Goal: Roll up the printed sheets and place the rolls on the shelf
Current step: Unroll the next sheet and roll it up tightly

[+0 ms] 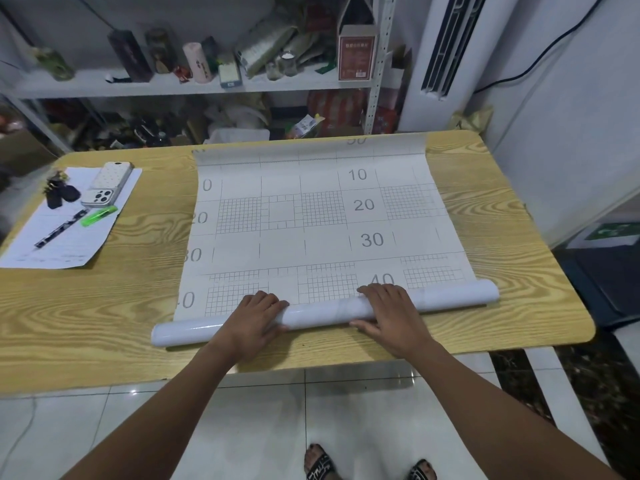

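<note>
The roll [322,311] lies across the near part of the wood-grain table [502,220], slightly slanted, with its left end nearer than its right. Both hands sit on its middle stretch. The left hand [256,317] curls its fingers over the top of the roll and has its thumb against the near side. The right hand [391,313] grips the same way just to the right, and a short bare length of the tube shows between them. Each end of the roll sticks out well past the hands, the left end close to the table's near edge.

The unrolled part of the printed sheet [311,230] stretches away from the fingers toward the far side of the table. It lies flat except for its far edge, which curls upward.

Large grey numerals run down the sheet right of centre: 10, 20, 30 and 40, the last touching the right hand's fingertips. A matching column along the left border is partly cut off, showing "0", "20", "30" and "40". On the curled far edge, only the lower half of a number shows, likely 50. Blocks of fine square grid and thin ruled lines fill the spaces between.

At the far left, a white phone [107,185], a dark pen [60,228] and a green marker-like thing [98,216] rest on a loose paper [69,244]. Beyond the table stands a cluttered shelf [173,86], holding a red box [356,57] whose label is too small to read.
</note>
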The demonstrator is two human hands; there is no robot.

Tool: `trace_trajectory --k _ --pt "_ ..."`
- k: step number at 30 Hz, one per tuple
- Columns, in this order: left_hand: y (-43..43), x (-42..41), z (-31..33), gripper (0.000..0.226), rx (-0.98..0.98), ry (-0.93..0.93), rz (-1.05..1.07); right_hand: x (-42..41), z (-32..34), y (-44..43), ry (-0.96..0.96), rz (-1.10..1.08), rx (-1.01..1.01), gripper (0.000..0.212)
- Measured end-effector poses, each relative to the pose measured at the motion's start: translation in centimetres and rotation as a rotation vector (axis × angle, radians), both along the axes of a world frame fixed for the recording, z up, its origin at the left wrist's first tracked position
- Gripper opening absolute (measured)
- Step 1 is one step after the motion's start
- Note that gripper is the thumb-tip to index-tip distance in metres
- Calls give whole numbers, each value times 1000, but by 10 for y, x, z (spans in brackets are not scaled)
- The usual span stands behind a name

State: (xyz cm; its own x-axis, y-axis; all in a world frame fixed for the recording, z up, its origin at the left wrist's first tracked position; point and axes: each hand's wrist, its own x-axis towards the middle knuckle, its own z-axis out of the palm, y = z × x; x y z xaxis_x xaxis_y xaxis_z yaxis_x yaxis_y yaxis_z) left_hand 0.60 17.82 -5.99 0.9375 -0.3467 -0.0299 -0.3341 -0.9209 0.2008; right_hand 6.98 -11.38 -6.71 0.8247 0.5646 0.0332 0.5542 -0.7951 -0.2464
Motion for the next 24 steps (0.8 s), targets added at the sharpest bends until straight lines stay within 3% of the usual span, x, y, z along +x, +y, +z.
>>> trace_trajectory --k 7,10,19,24 --pt "-4 -1 4 69 -88 78 64 1 2 -1 6 13 20 62" --pt "-8 -4 7 67 -162 139 118 1 2 -1 -4 20 16 60" --pt "-2 -2 -2 82 -162 100 106 3 0 1 -50 11 -44 60" --pt "-2 0 -3 64 -114 87 113 1 -2 1 -65 -8 -85 57"
